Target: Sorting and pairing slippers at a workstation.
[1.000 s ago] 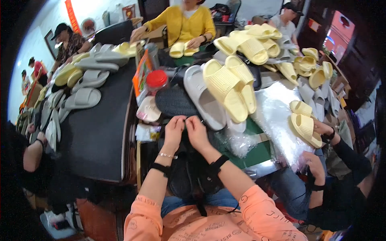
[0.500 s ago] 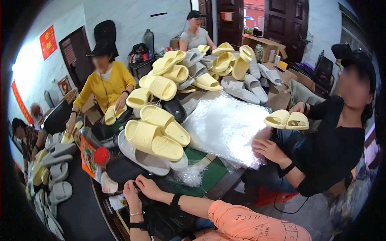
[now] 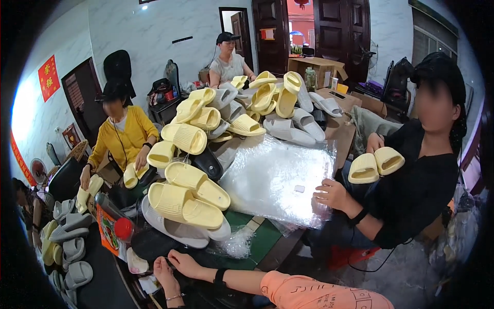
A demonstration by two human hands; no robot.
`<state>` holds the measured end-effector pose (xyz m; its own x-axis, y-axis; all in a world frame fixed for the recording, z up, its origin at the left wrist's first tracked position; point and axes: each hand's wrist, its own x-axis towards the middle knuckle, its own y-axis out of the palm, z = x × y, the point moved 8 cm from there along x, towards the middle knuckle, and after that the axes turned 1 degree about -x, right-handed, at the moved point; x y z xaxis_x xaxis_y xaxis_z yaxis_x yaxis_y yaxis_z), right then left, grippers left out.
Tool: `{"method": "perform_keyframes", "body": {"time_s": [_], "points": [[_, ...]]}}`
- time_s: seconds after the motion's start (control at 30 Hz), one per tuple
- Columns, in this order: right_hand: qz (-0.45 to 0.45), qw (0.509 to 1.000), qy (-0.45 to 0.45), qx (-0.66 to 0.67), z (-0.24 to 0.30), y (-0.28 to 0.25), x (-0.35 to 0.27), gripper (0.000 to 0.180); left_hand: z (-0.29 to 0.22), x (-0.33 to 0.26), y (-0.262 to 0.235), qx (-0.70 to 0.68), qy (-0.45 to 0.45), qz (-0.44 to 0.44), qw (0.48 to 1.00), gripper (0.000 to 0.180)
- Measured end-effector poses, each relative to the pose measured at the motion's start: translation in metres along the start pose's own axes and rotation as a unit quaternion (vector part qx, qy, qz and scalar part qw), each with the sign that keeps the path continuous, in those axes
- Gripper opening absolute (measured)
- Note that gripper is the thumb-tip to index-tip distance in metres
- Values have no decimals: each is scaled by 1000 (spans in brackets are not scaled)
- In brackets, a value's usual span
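Note:
My left hand [image 3: 165, 278], with a thin bracelet on its wrist, is at the near table edge, fingers drawn together. My right hand [image 3: 184, 264] meets it from the right, fingertips pinched close to the left ones. Whatever lies between the fingertips is too small to make out. Just beyond them lies a black slipper [image 3: 157, 247], partly covered. Past it, yellow slippers [image 3: 185, 203] rest on a pair of grey slippers [image 3: 177, 232]. A small white dish-like thing [image 3: 137, 261] sits left of my hands. Dark material lies beneath my wrists.
Clear plastic bags [image 3: 272, 177] lie stacked centre right, under a co-worker's hand [image 3: 332, 195]; that person also holds yellow slippers [image 3: 375, 165]. A slipper heap [image 3: 236, 110] stands at the back. A red-lidded jar [image 3: 123, 229] is at left, near a row of grey slippers [image 3: 77, 250].
The whole view has shifted, so the table sits further left. My hands stay together at the table edge. The right-hand co-worker's yellow slippers have tilted and moved away from the bags.

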<state>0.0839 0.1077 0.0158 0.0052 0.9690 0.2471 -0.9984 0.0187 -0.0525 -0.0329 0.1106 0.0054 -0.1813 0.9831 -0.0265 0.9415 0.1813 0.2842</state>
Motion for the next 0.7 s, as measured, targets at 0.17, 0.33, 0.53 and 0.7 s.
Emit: {"method": "perform_keyframes", "body": {"time_s": [0.17,0.33,0.53,0.7], "points": [[0,1000,-17,-7,5,1,-1,14,-1,-1,-3,20,-8,4,1000,8],[0,1000,-10,-16,5,-6,4,14,2,5,8,16,4,62,998,9],[-2,1000,-6,-22,7,-5,4,14,0,3,8,-24,-11,68,997,5],[2,1000,17,-5,4,-4,2,16,-2,0,7,-17,-8,44,999,6]]}}
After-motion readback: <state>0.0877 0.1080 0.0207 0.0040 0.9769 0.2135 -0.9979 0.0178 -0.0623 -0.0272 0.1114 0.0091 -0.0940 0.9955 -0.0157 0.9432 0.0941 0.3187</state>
